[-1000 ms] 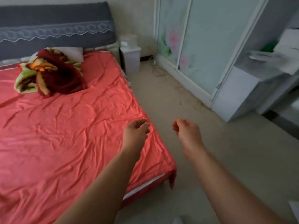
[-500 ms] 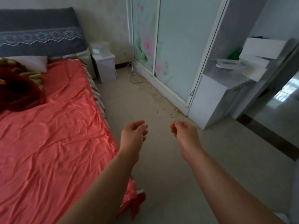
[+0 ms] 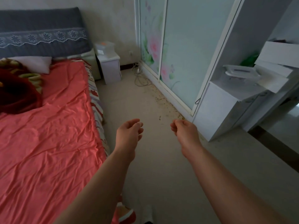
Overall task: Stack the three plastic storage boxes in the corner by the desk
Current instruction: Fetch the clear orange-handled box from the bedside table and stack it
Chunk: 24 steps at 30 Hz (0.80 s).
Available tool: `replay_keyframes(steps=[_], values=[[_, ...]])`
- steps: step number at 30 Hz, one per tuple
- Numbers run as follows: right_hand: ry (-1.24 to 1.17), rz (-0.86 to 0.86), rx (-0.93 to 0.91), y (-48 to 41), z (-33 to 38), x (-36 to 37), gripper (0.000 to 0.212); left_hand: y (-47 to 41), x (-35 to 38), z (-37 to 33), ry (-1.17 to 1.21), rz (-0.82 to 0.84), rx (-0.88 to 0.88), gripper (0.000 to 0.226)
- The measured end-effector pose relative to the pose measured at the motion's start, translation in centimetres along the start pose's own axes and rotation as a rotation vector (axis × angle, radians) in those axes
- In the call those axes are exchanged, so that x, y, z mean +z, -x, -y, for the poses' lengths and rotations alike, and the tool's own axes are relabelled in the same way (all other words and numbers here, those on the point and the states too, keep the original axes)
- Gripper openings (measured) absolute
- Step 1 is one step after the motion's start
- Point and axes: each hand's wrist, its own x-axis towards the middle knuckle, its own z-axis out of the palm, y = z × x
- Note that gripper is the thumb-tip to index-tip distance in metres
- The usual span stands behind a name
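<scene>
A clear plastic storage box with an orange label stands on the white nightstand at the far end of the room, beside the bed. A clear plastic lid or shallow box lies on the white cabinet shelf at the right. My left hand and my right hand hang out in front of me over the floor, fingers loosely curled, holding nothing. Both hands are far from the boxes.
The bed with a red sheet fills the left side. Sliding wardrobe doors with flower prints line the right wall. A white cabinet juts out at the right, and a cable lies on the beige floor.
The view has swung right and moved forward along the bed, so the bed's foot corner has dropped out of view below. My hands keep the same pose in front of me.
</scene>
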Motion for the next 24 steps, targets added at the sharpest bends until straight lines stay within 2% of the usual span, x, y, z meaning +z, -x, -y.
replay_keyframes(steps=[6, 15, 24], values=[[0.019, 0.044, -0.004, -9.6, 3.0, 3.0, 0.023, -8.5, 3.8, -2.9, 0.011, -0.037, 0.009, 0.021], [-0.008, 0.062, 0.013, -23.9, 8.8, 8.8, 0.022, -21.4, 8.4, -9.5, -0.007, -0.096, -0.004, 0.018], [-0.021, 0.102, 0.031, -37.9, 12.2, 13.9, 0.022, -34.7, 13.2, -12.9, -0.017, -0.159, -0.027, 0.017]])
